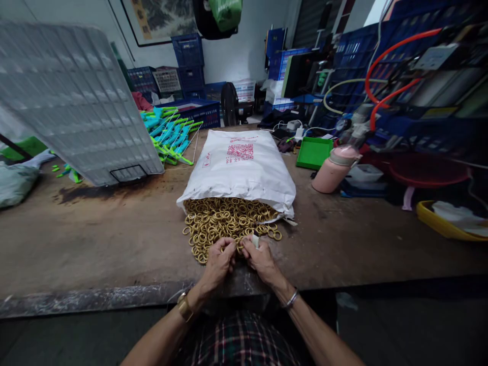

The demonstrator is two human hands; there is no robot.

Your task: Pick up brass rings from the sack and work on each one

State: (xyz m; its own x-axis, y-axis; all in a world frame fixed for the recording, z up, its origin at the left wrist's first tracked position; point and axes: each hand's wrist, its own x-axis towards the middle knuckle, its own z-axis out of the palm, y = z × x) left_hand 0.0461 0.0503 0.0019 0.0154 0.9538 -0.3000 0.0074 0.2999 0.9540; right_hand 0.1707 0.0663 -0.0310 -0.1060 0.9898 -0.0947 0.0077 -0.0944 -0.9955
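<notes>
A heap of small gold-coloured rings [213,223] spills onto the table from the mouth of a white woven sack [236,175] with red print. At the near edge of the heap, my left hand [219,262] is closed in a pinch on a gold-coloured ring, partly hidden by the fingers. Close beside it, my right hand [261,260] is closed around a small pale, flat object [255,241] with a dark end; its kind is not clear. The fingertips of both hands nearly meet.
A grey-white plastic rack [87,101] leans at left, beside green and blue plastic hangers [171,132]. To the right are a green tray [314,152], a pink bottle [331,172] and a yellow basket [438,223]. The wooden table's [114,244] front edge lies below my hands.
</notes>
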